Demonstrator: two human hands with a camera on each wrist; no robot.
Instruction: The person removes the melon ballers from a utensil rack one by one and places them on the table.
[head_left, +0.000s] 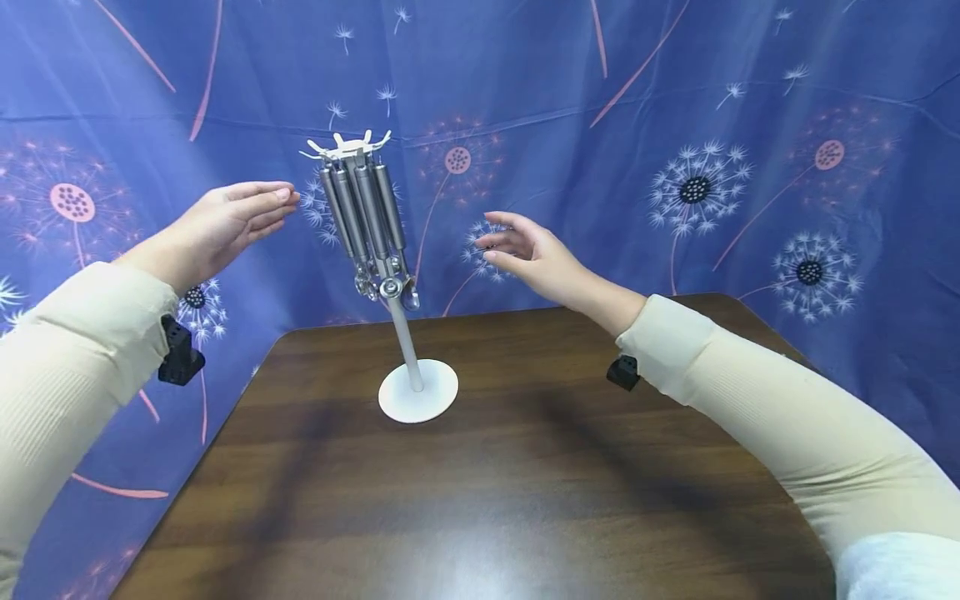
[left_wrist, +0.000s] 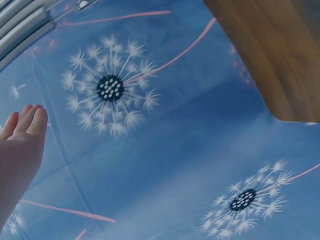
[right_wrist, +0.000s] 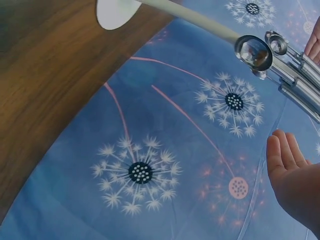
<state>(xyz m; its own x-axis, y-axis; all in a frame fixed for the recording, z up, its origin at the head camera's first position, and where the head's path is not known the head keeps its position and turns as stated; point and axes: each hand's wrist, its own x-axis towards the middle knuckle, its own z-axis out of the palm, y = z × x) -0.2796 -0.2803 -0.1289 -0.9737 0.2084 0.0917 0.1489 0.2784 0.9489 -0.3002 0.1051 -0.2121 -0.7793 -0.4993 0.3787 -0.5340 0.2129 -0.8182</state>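
Brown table (head_left: 525,450), white stand (head_left: 405,343), hanging metal utensils (head_left: 367,208) between both hands (head_left: 228,221) (head_left: 538,258)

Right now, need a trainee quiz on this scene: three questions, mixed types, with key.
1. True or false: the left grip and the right grip both hold nothing.
2. Fill in: the white base of the stand rests on a brown ____.
3. The metal utensils hang from:
A) the base
B) the hooks up top
C) the curtain

Key: 1. True. 2. Table. 3. B.
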